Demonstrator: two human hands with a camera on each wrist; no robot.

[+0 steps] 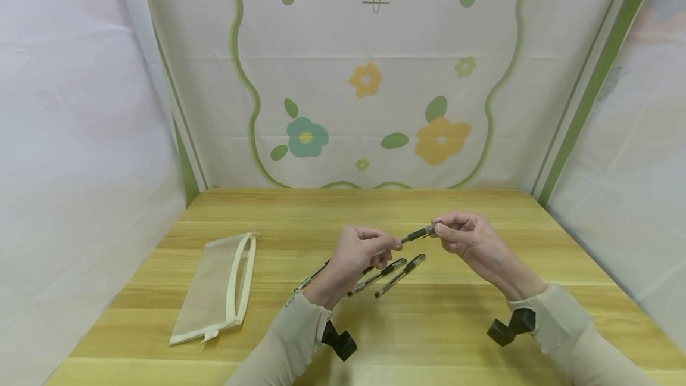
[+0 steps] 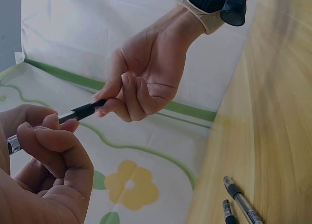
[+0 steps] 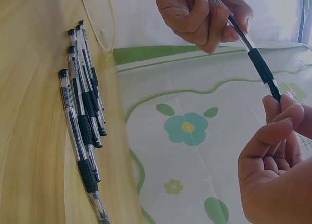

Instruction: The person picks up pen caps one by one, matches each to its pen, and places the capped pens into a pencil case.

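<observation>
A clear-barrelled pen (image 1: 418, 234) with a dark rubber grip is held between both hands above the table. My left hand (image 1: 361, 250) pinches the barrel toward its rear end, seen close up in the left wrist view. At the opposite end, the thumb and fingers of my right hand (image 1: 474, 246) pinch the dark tip just past the rubber grip (image 3: 262, 66). Beneath the hands, several similar pens (image 3: 78, 99) lie side by side on the wood-grain table (image 1: 455, 326). My left hand and wrist partly cover some of them in the head view.
A pale see-through zip pouch (image 1: 206, 290) lies flat at the left of the table, its zipper edge toward the pens. White cloth with a flower print (image 1: 364, 80) hangs behind the table, and plain white cloth flanks both sides.
</observation>
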